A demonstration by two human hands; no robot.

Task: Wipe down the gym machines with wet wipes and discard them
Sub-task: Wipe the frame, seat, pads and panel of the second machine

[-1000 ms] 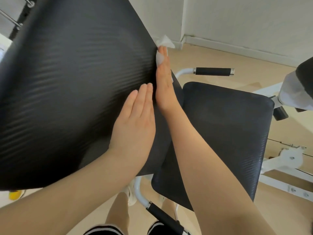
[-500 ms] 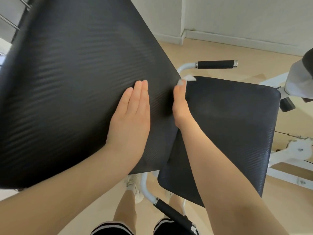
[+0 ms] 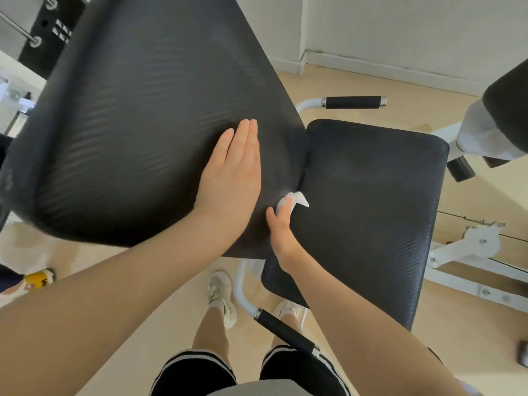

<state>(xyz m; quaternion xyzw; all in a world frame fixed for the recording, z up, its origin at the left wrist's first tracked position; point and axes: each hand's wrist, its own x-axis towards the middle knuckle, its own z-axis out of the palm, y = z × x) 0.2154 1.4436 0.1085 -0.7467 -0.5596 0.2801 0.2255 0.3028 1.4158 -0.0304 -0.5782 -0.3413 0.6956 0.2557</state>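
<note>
The left hand [image 3: 231, 172] lies flat on the back pad [image 3: 137, 132], fingers straight and pressed together. The right hand [image 3: 281, 227] curls its fingers round a crumpled white wipe [image 3: 297, 199] at the pad's lower edge, beside the seat [image 3: 371, 210]. Both pads are black, with fine ribbed texture and rounded corners. No writing is legible.
</note>
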